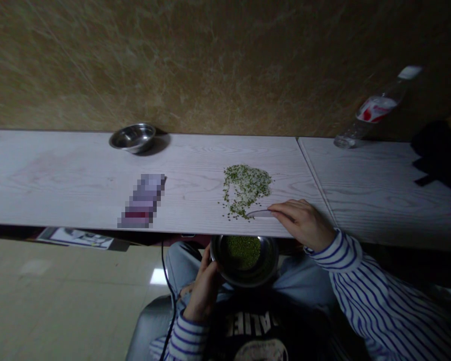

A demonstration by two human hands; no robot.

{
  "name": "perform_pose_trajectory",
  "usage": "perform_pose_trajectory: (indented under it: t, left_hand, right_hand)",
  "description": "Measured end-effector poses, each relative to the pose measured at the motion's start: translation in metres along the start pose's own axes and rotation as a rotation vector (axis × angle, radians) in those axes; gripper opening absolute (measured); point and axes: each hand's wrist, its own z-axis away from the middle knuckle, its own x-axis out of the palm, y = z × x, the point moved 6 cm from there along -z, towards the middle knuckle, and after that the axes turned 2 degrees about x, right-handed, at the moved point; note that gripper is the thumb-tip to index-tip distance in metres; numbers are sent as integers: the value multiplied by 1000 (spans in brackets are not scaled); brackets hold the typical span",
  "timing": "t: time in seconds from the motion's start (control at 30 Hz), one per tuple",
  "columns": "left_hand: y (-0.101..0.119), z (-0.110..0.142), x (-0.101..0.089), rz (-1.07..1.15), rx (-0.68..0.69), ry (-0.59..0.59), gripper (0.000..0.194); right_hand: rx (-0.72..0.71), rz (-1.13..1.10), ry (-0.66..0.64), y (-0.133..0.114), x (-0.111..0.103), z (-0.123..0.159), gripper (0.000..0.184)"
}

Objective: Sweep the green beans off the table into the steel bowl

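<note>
My left hand grips the rim of a metal bowl at the table's front edge, over my lap. Green beans, like mung beans, lie inside that bowl. Above it on the tabletop, my right hand pinches a thin, curved, pale strip whose exact kind I cannot make out. The strip's far end touches the near edge of a spread pile of green beans mixed with white grains. A few loose beans are scattered around the pile's left and near sides.
A second metal bowl stands near the wall at left. A blurred-out flat object lies in front of it. To the right are a clear plastic bottle and a dark bundle. A seam crosses the pale table; a cable hangs below.
</note>
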Motion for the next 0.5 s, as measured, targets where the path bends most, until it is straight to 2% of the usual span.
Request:
perform_pose_trajectory:
  t: [0.3,0.5]
  left_hand:
    - [-2,0,1,-34,-12,4,70]
    - [-1,-1,1,-10,-2,-20,67]
  right_hand:
    - [45,33,12,-1,4,-6,18]
    - [127,48,64,13,-11,-4,20]
